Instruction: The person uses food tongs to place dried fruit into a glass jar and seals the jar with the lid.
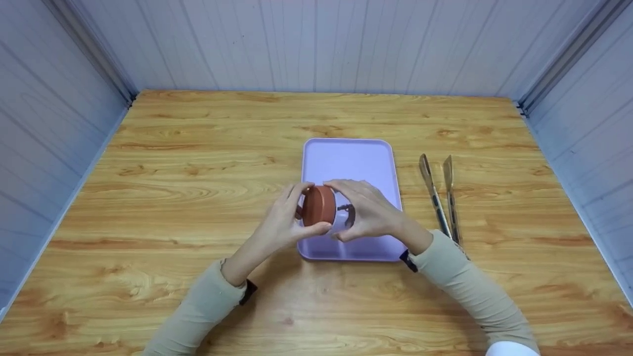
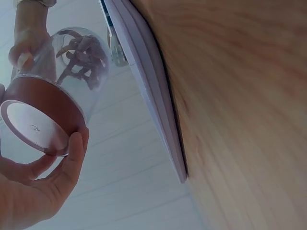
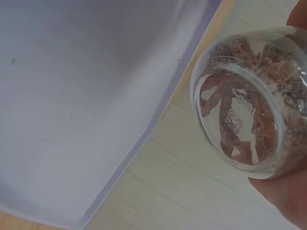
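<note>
A clear jar [image 3: 240, 120] with a reddish-brown lid [image 1: 319, 205] is held tilted on its side over a lavender tray [image 1: 348, 158]. Brown dried strips [image 2: 84, 57] show through its wall, gathered toward the bottom end. My left hand [image 1: 284, 217] grips the lid, thumb on the near side and fingers on the far side. From the opposite side, my right hand [image 1: 373, 210] holds the transparent body. In the left wrist view the lid's flat silvery top [image 2: 36, 127] faces the camera, and the lid is against the jar's mouth.
Metal tongs [image 1: 437, 202] lie to the right of the tray, their lower end close to the right sleeve [image 1: 465, 277]. The wood-grain table [image 1: 198, 173] meets pale panel walls [image 1: 316, 44] at the back and sides.
</note>
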Available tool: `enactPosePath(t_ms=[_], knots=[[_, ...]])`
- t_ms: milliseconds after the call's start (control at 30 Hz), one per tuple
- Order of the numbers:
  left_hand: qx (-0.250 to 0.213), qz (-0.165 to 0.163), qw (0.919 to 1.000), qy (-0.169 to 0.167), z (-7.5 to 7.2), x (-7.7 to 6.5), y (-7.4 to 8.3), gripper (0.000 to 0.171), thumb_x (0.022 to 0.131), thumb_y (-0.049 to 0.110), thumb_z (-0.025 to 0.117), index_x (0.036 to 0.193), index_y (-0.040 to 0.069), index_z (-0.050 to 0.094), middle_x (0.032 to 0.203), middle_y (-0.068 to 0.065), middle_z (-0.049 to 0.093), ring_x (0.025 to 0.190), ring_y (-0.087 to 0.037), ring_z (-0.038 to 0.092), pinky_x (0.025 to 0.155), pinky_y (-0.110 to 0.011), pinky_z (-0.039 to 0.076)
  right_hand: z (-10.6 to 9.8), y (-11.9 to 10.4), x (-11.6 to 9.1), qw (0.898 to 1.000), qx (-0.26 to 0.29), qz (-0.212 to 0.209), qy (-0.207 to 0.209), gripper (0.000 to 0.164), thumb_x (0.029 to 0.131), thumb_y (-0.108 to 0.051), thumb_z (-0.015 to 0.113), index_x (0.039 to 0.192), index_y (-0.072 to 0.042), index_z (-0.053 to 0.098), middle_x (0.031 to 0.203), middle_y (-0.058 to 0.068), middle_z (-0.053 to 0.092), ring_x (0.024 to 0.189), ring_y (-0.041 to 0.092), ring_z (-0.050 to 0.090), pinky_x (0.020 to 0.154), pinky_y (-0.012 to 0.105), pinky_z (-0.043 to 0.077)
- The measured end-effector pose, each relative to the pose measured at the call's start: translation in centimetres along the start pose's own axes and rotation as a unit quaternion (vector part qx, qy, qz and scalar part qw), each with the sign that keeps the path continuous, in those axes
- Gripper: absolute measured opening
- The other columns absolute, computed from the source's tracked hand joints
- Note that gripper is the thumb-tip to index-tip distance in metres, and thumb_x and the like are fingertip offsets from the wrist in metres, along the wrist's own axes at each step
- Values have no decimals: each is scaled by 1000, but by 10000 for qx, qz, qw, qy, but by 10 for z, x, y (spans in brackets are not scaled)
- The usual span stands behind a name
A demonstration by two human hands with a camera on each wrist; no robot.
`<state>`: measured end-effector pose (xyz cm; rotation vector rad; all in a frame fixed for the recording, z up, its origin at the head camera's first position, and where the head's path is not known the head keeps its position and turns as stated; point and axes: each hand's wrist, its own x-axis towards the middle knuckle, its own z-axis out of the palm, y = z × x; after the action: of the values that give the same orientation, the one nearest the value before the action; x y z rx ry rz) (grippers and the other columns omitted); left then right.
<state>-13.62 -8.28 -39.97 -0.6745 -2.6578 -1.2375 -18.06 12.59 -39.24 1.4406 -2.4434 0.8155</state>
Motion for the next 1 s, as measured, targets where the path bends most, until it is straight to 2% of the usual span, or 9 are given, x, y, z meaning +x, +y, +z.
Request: enactPosePath(t_ms=[167,300,400,567,700,833,1000], knots=[[-56,80,10000,-3,1,-1,-2,80,67,56,66,124,7,41,104,-3,46,72,-9,51,60,-20,47,2,1,0,9998,170,-27,-33,89,55,-49,73,125,-2,43,121,4,50,108,15,46,81,36,40],[-47,219,9997,15,1,-2,-3,80,67,53,69,125,5,40,107,-5,45,75,-10,51,61,-25,48,3,1,0,9997,262,-20,-7,89,55,-49,73,125,-2,43,121,4,50,109,15,45,81,36,40],[54,323,9994,82,1,-2,-3,80,67,52,69,126,7,40,108,-5,45,76,-11,50,62,-28,49,4,1,0,9996,282,-8,33,89,55,-48,73,125,-4,43,121,3,50,110,14,44,82,36,39],[303,474,9981,232,1,-1,-3,80,67,58,66,125,9,41,105,-4,46,74,-10,51,61,-27,48,3,1,0,9998,174,13,103,87,55,-47,72,125,-4,43,121,3,49,111,15,43,83,37,39],[385,507,9976,266,1,-1,-3,80,67,59,64,127,11,40,104,-4,45,74,-9,51,61,-24,48,3,1,0,9998,61,-8,174,87,55,-47,72,126,-5,43,121,2,49,110,14,44,82,36,40],[434,551,9971,285,1,-1,-3,79,67,50,70,128,12,39,105,-5,45,77,-10,50,61,-25,48,4,1,0,9996,62,-40,270,86,55,-45,73,126,-6,43,123,2,48,109,14,44,81,36,40],[539,521,9965,358,1,0,-3,82,63,47,75,128,14,38,108,-6,43,83,-13,50,64,-25,47,6,0,0,9992,171,-33,372,86,56,-42,74,126,-5,42,124,3,47,111,16,43,85,36,39]])
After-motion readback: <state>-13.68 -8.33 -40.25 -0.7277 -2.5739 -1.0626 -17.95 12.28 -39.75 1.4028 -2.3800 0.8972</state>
